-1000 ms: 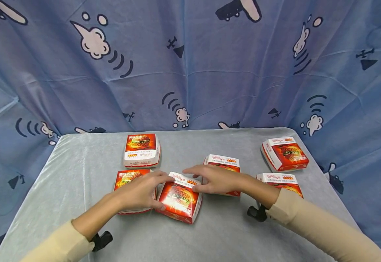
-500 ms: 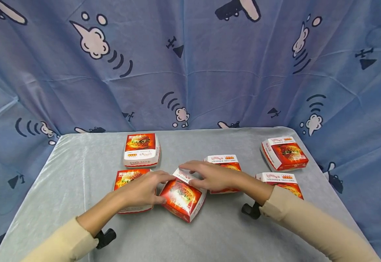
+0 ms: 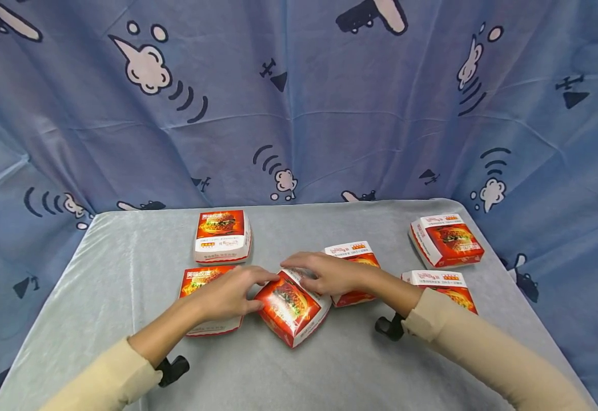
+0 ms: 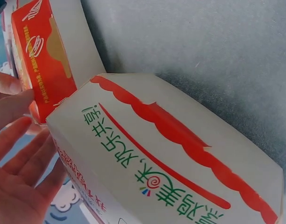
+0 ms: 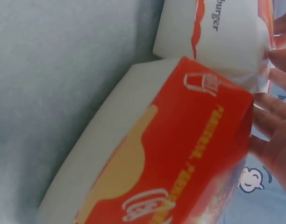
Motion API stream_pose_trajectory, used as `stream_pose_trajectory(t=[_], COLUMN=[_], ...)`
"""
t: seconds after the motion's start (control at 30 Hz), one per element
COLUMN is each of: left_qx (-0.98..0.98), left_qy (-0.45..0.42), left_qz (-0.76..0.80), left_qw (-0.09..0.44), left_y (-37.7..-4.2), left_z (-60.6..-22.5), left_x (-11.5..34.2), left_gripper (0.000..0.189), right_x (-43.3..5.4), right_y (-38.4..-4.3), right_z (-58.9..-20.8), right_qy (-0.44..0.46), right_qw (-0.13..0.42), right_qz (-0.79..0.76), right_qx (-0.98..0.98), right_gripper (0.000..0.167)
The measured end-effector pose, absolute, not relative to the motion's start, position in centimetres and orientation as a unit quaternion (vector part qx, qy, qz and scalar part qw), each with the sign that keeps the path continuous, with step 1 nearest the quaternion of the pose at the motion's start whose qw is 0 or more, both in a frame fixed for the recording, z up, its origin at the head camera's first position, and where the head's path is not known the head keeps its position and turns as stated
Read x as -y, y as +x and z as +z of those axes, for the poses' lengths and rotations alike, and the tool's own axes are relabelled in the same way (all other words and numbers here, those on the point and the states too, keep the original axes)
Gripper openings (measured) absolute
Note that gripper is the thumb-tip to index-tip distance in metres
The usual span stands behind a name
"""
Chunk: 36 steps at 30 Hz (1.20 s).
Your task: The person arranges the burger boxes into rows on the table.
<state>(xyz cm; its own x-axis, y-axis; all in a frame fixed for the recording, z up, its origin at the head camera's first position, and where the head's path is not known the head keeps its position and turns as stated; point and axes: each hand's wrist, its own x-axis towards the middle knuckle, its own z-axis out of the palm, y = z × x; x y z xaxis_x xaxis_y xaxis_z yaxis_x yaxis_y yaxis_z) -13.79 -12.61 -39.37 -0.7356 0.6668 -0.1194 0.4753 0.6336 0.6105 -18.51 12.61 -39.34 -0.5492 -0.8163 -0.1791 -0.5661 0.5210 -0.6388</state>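
Note:
A red and white burger box (image 3: 289, 308) sits turned at an angle in the middle of the grey cloth. My left hand (image 3: 227, 294) holds its left corner, thumb on the near side and fingers at the far one. Across from it, my right hand (image 3: 336, 274) grips the far right part, its thumb over the top. Partly under the left hand lies a second burger box (image 3: 202, 277), whose white side fills much of the left wrist view. Close to the held box's right corner is a third burger box (image 3: 352, 298), partly covered by the right hand.
Another burger box (image 3: 221, 228) lies at the back left. Over on the right are two more, one burger box (image 3: 453, 245) at the back and one burger box (image 3: 440, 279) partly behind the right forearm. A blue patterned curtain (image 3: 329, 160) hangs behind the table.
Between my hands the middle box has turned clockwise and shifted slightly right. The box to its right has turned slightly counterclockwise. Both hands have moved a little with the turn.

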Motion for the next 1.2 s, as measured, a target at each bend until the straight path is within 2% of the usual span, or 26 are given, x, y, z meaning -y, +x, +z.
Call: stream_pose_trajectory(t=[0.37,0.73,0.9,1.2], left_qx=[-0.905,-0.927,-0.931,-0.935], left_qy=[0.329,0.322,0.32,0.313], left_qz=[0.257,0.192,0.171,0.168], left_qw=[0.077,0.0,-0.043,-0.014], left_y=[-13.6,-12.9,-12.7,-12.3], left_z=[-39.2,-39.4,-39.6,-39.7], left_x=[12.2,11.4,11.2,10.9], left_gripper=[0.049,0.05,0.046,0.054], right_x=[-12.9,-13.0,-13.1,-13.0], right_y=[-18.4,-18.1,-18.1,-18.0], right_z=[-38.8,-38.7,-38.7,-38.7], right_qy=[-0.378,-0.394,-0.396,-0.381], right_qw=[0.211,0.122,0.108,0.111], right_qz=[-0.205,-0.132,-0.122,-0.117], right_qx=[-0.878,-0.901,-0.904,-0.911], right_gripper=[0.046,0.043,0.043,0.045])
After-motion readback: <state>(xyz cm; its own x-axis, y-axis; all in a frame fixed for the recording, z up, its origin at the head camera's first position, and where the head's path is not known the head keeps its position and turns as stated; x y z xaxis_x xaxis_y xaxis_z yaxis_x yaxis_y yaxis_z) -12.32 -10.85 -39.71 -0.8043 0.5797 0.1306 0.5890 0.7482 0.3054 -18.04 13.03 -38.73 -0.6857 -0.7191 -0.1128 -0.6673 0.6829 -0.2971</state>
